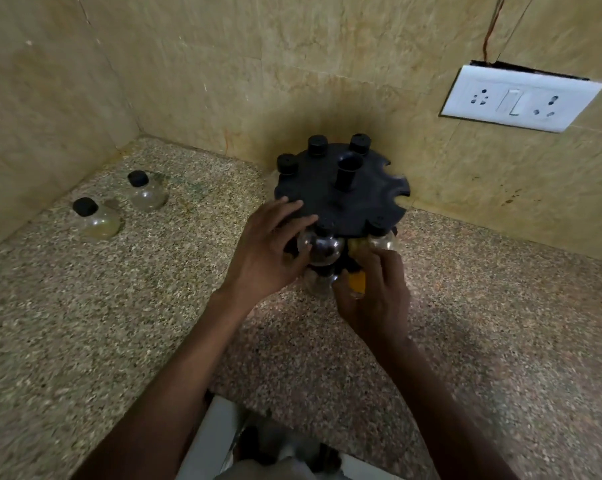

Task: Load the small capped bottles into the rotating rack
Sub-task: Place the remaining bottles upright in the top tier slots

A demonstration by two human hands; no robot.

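A black rotating rack (330, 188) stands on the speckled counter near the back wall, with black-capped bottles hanging in several of its edge slots. My left hand (270, 247) rests on the rack's near-left rim, fingers against a clear bottle (322, 249) seated in a front slot. My right hand (375, 292) grips a bottle with yellow contents (357, 282) low at the rack's front right. Two loose clear bottles with black caps sit on the counter at left, one nearer (97, 218) and one farther back (145, 192).
Tiled walls meet in a corner behind the loose bottles. A white socket and switch plate (521, 98) is on the right wall. Empty notches (398, 188) show on the rack's right rim. The counter's front edge runs below my arms.
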